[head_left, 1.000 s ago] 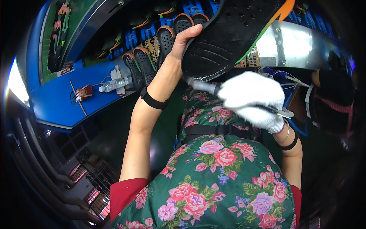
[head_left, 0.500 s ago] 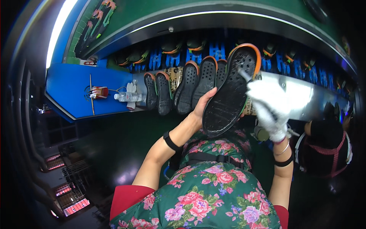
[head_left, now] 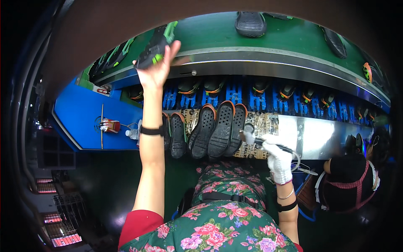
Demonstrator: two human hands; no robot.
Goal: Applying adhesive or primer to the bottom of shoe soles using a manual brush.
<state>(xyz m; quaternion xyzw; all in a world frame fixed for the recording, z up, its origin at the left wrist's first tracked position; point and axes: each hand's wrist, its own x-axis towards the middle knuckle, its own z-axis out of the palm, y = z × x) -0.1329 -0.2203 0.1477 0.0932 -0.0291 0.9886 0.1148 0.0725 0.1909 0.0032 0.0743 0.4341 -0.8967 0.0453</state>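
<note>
My left hand (head_left: 156, 73) reaches up to the green conveyor and grips a black shoe (head_left: 153, 52) with bright green trim; some fingers are blurred. Below, my right hand (head_left: 278, 161), in a white knit glove, is closed round a brush (head_left: 250, 138), its head close to a small round container (head_left: 249, 127). Several black soles with orange-edged toes and small holes, such as this sole (head_left: 221, 130), lean in a row on the ledge between my arms.
Black and green shoes (head_left: 250, 25) lie on the green conveyor (head_left: 205, 38). Below it, shoes sit along blue racks (head_left: 234, 92). A blue side table (head_left: 84, 122) at left holds a bottle (head_left: 132, 133). Another person (head_left: 346, 180) is at right.
My left hand has gone from holding a sole before me up to the conveyor, with a shoe in it. My right hand has brought the brush off the sole, down and left, near the container.
</note>
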